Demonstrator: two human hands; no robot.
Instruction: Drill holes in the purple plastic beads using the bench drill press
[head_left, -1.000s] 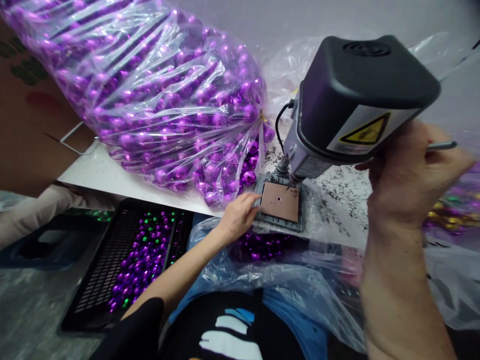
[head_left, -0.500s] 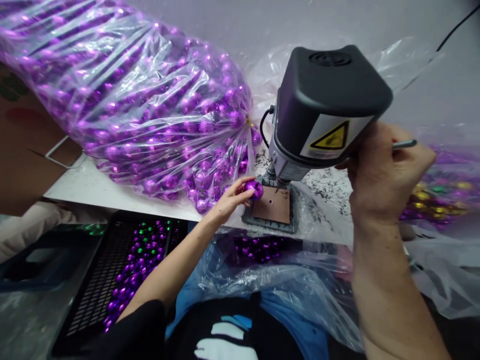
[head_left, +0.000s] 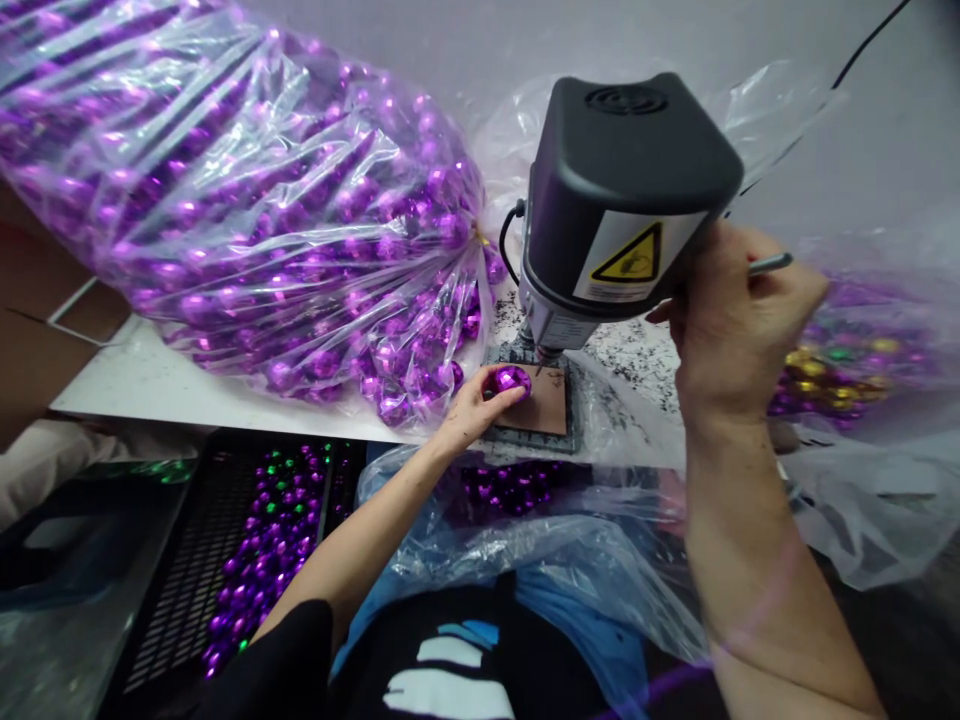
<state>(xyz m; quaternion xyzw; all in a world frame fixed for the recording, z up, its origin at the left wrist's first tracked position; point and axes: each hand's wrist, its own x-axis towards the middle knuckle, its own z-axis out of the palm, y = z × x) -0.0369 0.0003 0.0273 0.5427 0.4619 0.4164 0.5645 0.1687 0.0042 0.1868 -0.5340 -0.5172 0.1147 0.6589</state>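
My left hand pinches a shiny purple bauble and holds it on the brown pad of a small bench drill press, just left of the drill bit. My right hand is up at the right side of the machine, fingers wrapped round its metal lever. The black motor housing with a yellow warning label hides the spindle from above.
A big clear bag of purple baubles fills the white table's left. Below the table edge sit a black crate with purple and green baubles and a plastic bag holding more purple baubles. Mixed gold, green and purple baubles lie at right. Black swarf dots the table.
A second ago my left hand rested empty at the pad's left edge. It then picked up a purple bauble and has now set it on the pad under the bit. My right hand stayed on the lever.
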